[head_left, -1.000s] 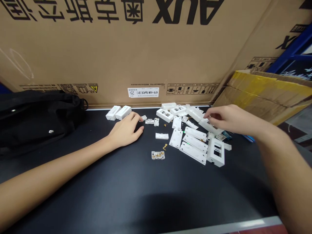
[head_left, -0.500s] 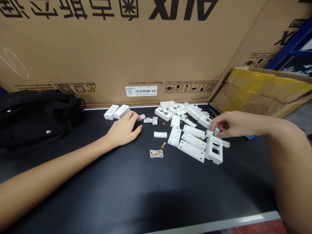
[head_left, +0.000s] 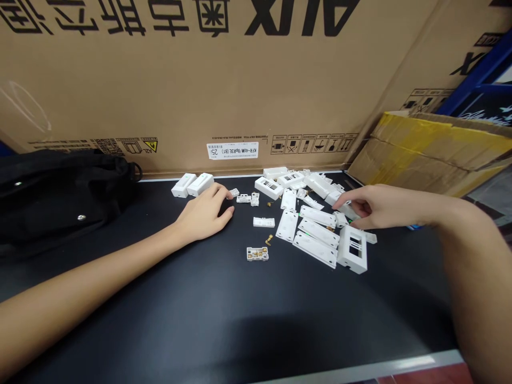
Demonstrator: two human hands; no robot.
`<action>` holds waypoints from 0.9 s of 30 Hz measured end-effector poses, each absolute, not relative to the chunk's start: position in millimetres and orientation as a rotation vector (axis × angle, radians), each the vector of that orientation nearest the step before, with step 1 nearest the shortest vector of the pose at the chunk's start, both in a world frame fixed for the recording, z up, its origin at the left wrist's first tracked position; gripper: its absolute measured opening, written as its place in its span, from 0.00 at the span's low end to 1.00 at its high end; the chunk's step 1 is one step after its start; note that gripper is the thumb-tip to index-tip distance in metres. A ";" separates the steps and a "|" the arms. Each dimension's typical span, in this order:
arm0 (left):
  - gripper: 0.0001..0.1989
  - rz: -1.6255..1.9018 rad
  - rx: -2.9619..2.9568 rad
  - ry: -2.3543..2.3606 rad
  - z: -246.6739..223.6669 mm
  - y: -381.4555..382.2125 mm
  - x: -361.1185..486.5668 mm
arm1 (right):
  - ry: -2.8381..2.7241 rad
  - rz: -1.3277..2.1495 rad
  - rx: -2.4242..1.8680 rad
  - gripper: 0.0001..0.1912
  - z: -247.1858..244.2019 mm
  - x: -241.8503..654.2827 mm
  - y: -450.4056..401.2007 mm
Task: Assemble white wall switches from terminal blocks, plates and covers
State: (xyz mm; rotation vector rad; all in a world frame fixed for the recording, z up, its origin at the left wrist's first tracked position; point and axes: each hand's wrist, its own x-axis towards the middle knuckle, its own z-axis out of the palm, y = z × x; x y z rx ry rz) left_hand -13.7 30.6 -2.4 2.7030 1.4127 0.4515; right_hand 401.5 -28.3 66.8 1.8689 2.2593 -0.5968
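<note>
My left hand (head_left: 204, 214) rests on the black table, thumb and index finger apart. By its fingertips lie small white plastic parts (head_left: 243, 198). Closer to me are a white strip (head_left: 264, 222), a small brass piece (head_left: 269, 240) and a white terminal base with brass contacts (head_left: 257, 254). At the right, my right hand (head_left: 362, 205) hovers low over the pile, with index finger and thumb spread. Below it are a small white piece (head_left: 341, 219) and a white housing with a window (head_left: 352, 249). Several flat white plates (head_left: 316, 248) lie left of the housing.
Two closed white boxes (head_left: 200, 184) stand behind my left hand. More white housings (head_left: 269, 187) are heaped at the back. A large cardboard carton (head_left: 240, 85) walls off the far edge. A black bag (head_left: 60, 197) lies left, a taped carton (head_left: 432, 152) right.
My right hand has moved slightly left, and its index finger now reaches farther from the thumb. The small white piece beneath shows more fully. My left hand stays put.
</note>
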 end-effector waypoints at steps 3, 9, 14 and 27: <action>0.14 0.454 2.702 1.415 -1.8 29.7 -13.4 | 2.234 -0.624 1.856 0.27 63.4 399.1 -26.0; 0.15 0.450 2.699 1.412 -1.7 30.0 -12.9 | 2.291 -0.548 1.817 0.24 66.1 387.2 -24.6; 0.15 0.444 2.701 1.414 -1.6 30.4 -12.6 | 2.326 -0.492 1.807 0.20 69.2 380.1 -25.6; 0.14 0.461 2.705 1.398 -2.2 30.7 -13.4 | 2.358 -0.492 1.810 0.09 73.5 371.0 -31.1</action>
